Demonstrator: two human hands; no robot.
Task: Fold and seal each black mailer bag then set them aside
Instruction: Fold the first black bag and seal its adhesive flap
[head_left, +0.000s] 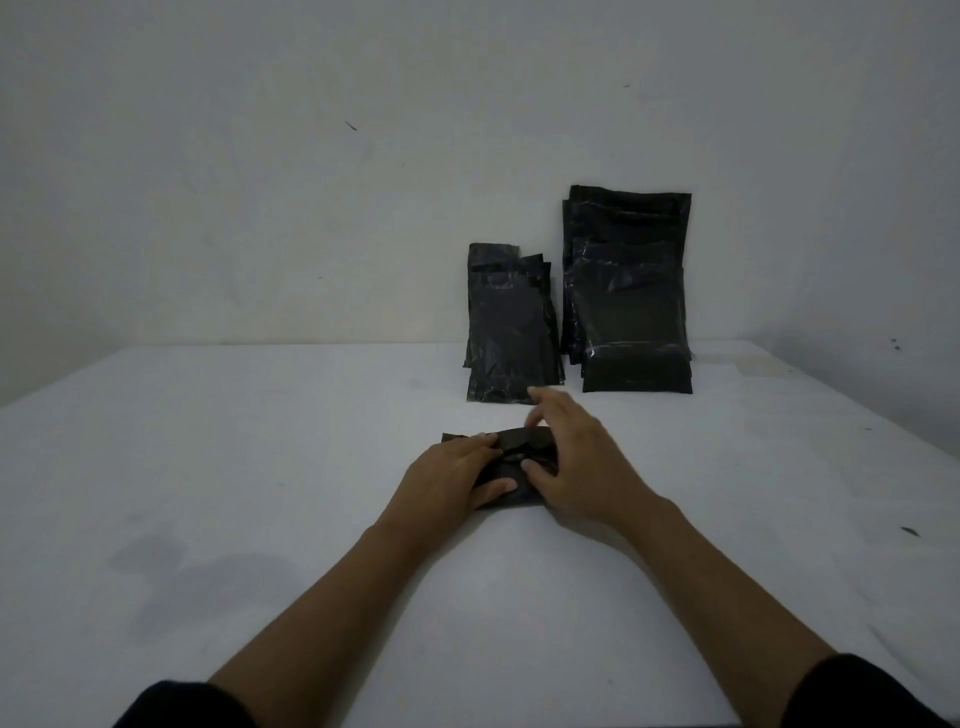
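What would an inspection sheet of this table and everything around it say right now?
Surface: white table, dimly lit, with faint dark smudges on its near left part.
Job's things: one folded black mailer bag lies flat under both hands; narrow stack of bags and wide stack of bags lean on the wall at the back.
Clutter: a few small dark specks on the right of the table.
Hands: left hand grips the bag's left side; right hand rests on its right side, thumb on the bag, fingers loosely spread.
Cables: nothing seen.
Surroundings: plain white wall with a few small marks.
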